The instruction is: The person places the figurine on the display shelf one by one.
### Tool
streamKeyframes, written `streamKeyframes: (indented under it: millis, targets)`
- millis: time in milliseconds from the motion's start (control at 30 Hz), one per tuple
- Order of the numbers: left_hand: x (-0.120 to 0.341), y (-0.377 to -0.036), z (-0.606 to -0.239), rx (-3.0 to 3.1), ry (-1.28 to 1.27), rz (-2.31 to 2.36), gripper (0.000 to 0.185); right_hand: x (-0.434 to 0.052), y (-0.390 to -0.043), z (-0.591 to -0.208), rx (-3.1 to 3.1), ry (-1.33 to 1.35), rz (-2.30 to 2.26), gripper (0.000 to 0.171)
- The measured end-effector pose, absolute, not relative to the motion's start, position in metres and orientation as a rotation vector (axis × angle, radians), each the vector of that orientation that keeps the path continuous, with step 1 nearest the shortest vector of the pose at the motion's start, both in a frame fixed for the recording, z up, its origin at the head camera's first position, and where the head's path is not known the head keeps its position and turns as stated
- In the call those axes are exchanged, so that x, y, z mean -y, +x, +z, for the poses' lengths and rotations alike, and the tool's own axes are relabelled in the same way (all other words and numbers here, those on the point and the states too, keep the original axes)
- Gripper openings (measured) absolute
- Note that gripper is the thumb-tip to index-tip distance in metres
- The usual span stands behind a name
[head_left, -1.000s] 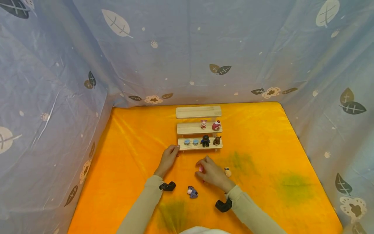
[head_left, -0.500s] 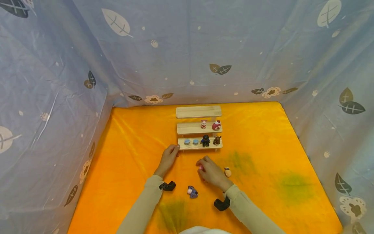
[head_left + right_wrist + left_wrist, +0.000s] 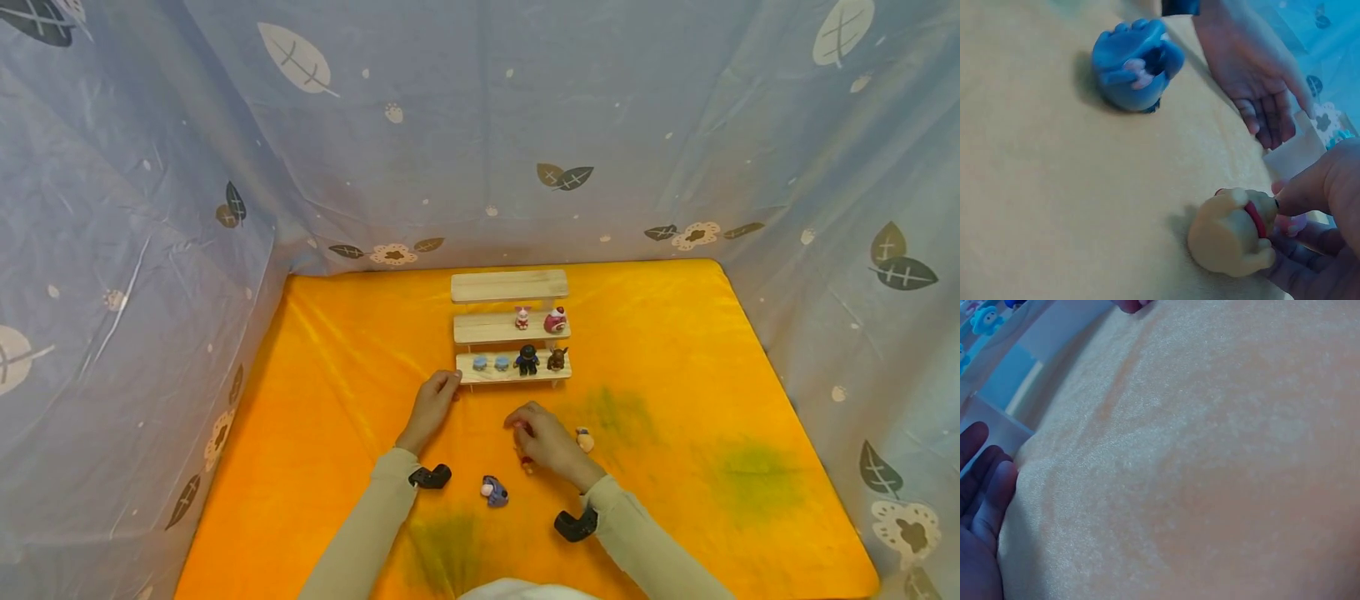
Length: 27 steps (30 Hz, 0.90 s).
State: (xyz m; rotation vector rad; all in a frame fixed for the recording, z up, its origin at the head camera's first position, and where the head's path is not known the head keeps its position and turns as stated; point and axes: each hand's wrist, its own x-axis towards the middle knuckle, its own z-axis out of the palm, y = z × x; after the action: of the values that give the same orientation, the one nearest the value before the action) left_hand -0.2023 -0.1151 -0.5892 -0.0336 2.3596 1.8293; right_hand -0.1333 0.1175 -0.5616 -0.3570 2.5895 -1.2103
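Observation:
My left hand (image 3: 433,407) lies flat on the orange cloth (image 3: 337,433), its straight fingertips at the lower left corner of the wooden three-step shelf (image 3: 465,331); the left wrist view shows this left hand (image 3: 982,500) holding nothing. My right hand (image 3: 521,427) sits in front of the shelf with curled fingers pinching a small pink figure (image 3: 1291,224). One fingertip of the right hand (image 3: 1285,209) touches a yellow figure with a red collar (image 3: 1229,236) lying on the cloth. A blue donkey figure (image 3: 494,492) (image 3: 1132,65) lies between my wrists.
A small tan figure (image 3: 584,442) lies just right of my right hand. The shelf's lower steps carry several small figures, including a black one (image 3: 527,360) and a red one (image 3: 555,321). Blue leaf-print fabric walls (image 3: 150,250) close in the cloth on three sides.
My right hand has shifted slightly, and the yellow figure now shows under its fingers. My left hand has not moved.

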Motion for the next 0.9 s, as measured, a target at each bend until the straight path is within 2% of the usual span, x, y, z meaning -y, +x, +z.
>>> streamKeyframes:
  millis: [233,433,700,900]
  targets:
    - [0.115,-0.203,-0.592,-2.374,-0.035,1.826,0.039,-0.121,-0.134,-0.565,-2.449,-0.166,-1.497,0.018]
    - [0.114,-0.203,-0.589,-2.36,-0.041,1.799,0.043,-0.126,-0.138,-0.561,-2.322,-0.143,-1.662,0.022]
    - [0.11,-0.19,-0.551,-2.36,-0.015,1.801,0.039,-0.13,-0.142,-0.553,-2.246,-0.135,-1.769,0.032]
    - [0.107,-0.186,-0.546,-2.369,-0.035,1.825,0.036,-0.13,-0.142,-0.55,-2.21,-0.12,-1.828,0.035]
